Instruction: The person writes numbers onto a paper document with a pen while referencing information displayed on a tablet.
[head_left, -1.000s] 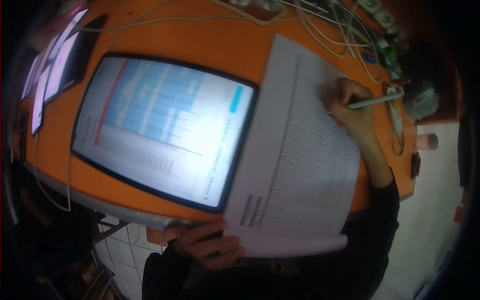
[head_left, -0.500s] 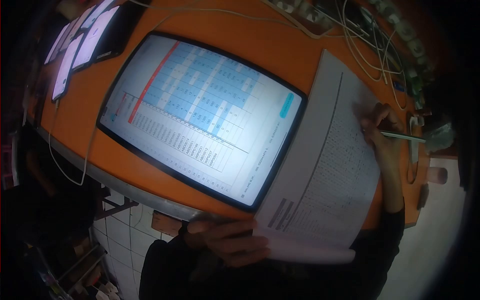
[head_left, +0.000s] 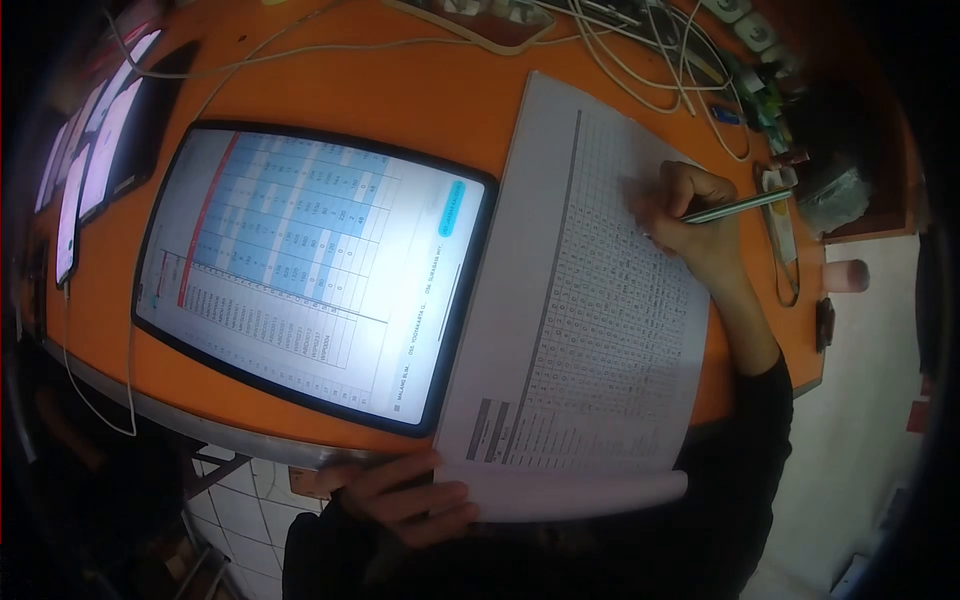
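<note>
Orange tabletop spread under everything, with lit phones at the left side and what looked like crumpled clear plastic beyond the right hand. Those fingers were closed around a slim pen, its shaft slanting away from the page; the hand hid the tip. Printed paper, ruled into a dense grid, lay just beside a glowing tablet, its near end curled into a loose roll. At the roll's left end rested the left hand, fingers partly bent (whether the thumb pinched from beneath, I could not tell). Such paper seemed light, floppy and quick to crease, best steadied by its blank margin; the pen seemed light, stiff, perhaps a little slick, best gripped low, close to its tip.
</note>
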